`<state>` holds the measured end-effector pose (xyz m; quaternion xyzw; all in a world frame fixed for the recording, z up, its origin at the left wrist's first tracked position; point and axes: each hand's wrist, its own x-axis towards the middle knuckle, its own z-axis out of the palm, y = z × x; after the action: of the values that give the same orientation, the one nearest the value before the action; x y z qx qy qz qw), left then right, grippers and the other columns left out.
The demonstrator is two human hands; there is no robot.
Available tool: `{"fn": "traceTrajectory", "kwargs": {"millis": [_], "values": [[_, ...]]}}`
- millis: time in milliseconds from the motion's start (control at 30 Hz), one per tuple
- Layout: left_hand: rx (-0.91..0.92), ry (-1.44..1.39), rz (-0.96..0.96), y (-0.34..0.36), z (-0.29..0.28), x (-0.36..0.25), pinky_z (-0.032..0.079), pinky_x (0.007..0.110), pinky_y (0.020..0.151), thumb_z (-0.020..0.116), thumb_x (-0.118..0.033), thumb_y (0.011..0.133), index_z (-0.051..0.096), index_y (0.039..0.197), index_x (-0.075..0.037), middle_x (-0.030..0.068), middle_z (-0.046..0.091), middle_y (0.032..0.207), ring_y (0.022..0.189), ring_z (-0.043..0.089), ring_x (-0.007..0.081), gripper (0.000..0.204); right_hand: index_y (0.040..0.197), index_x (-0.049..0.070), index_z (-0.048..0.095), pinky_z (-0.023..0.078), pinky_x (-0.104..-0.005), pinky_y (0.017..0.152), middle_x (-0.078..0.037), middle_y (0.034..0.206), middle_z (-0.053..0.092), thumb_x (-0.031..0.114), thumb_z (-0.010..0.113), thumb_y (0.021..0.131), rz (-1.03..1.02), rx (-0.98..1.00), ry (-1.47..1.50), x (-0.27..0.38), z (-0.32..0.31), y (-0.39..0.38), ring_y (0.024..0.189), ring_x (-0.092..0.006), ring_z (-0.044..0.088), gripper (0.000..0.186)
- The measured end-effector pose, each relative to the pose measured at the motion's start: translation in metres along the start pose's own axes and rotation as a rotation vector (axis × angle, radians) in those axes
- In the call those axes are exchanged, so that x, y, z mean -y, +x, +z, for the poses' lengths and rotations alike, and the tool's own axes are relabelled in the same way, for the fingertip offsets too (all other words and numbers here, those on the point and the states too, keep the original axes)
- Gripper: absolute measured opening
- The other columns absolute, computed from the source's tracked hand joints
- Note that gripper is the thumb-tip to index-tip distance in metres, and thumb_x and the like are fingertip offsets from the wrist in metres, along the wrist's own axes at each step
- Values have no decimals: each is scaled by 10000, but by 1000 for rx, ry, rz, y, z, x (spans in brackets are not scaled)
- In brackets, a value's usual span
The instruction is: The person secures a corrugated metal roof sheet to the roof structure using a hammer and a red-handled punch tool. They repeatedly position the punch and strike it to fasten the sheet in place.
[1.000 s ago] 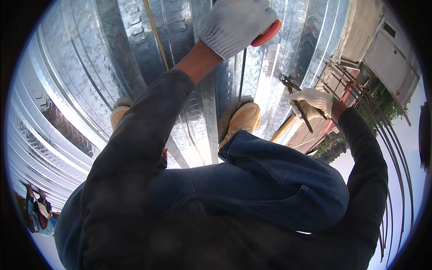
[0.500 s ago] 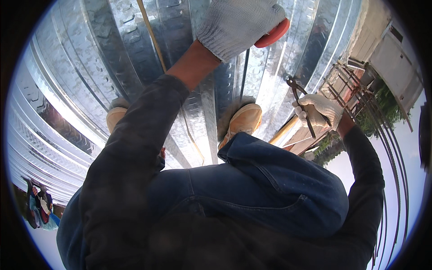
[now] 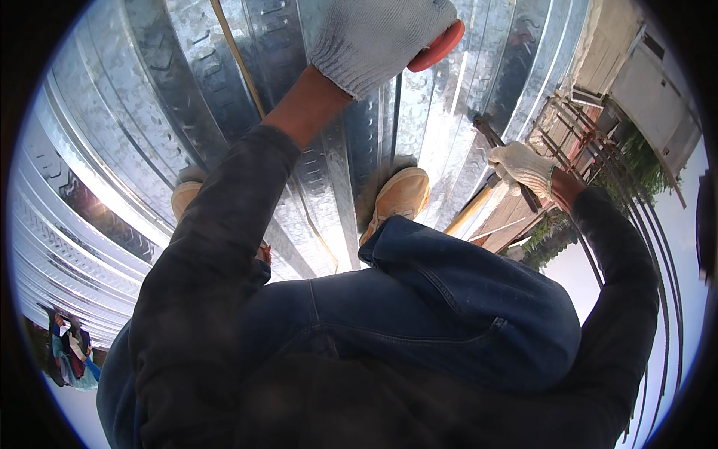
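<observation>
My left hand point(image 3: 374, 45), in a grey knit glove, is closed around a red rounded thing point(image 3: 437, 46) over the ribbed metal sheeting point(image 3: 321, 176). Only its curved edge shows past the fingers, so I cannot tell its kind. On the right, my right hand point(image 3: 520, 166), in a pale knit glove, grips a pair of dark pincers point(image 3: 490, 135). Their handles lie close together, and the jaws touch or hover just above the sheeting; what they bite, if anything, is too small to make out.
My tan shoes point(image 3: 402, 198) stand on the sheeting. A yellowish wooden handle point(image 3: 470, 212) lies near the right edge. Beyond it, several thin rebar rods point(image 3: 636, 206) stick out beside a building point(image 3: 636, 82). A thin tan strip point(image 3: 238, 56) runs across the ribs. People point(image 3: 72, 348) are at far left.
The pincers' handles have come together in my right hand, which has shifted slightly. My left hand and the red thing appear a little further left and up.
</observation>
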<state>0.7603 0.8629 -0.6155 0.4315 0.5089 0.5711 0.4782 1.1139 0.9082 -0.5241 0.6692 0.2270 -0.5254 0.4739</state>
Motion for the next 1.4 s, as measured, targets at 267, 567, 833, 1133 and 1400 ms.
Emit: {"fn": "traceTrajectory", "kwargs": {"millis": [267,567,833,1133,1400], "values": [[-15,-458,-83,-3,8,-3,447,325,476,624,-244,1167,647,934,-31,44,561,623,524,556,149,316,1325,60,636,551,-345,641,-27,842,664,201,642,1132,-94,154,410,-15,2,-21,716,-165,669,240],[91,-465,-139,-6,4,11,428,354,549,622,-303,1162,626,1027,-42,75,604,779,606,546,184,294,1655,48,473,667,-478,943,-167,1159,768,168,648,1114,-146,159,484,-61,32,-23,1058,-335,806,581],[15,166,-48,-6,1,22,466,403,679,646,-350,1138,648,1139,-58,91,642,930,766,592,225,292,1587,-15,516,679,-561,1008,-253,1261,752,97,653,1094,-128,285,556,-62,14,-4,1162,-408,793,523],[88,563,-9,-21,-4,34,510,459,825,674,-403,1110,672,1264,-77,110,684,1101,945,644,270,361,1526,-86,535,680,-669,965,-334,1247,758,85,680,1079,-101,366,532,-54,-13,-4,1124,-487,798,500],[164,797,21,-29,-4,38,548,508,955,698,-450,1086,693,1375,-93,127,722,1252,1104,690,310,460,1444,-100,629,695,-575,972,-289,1235,782,116,738,1061,-150,440,532,-47,-34,-6,1099,-414,814,453]]}}
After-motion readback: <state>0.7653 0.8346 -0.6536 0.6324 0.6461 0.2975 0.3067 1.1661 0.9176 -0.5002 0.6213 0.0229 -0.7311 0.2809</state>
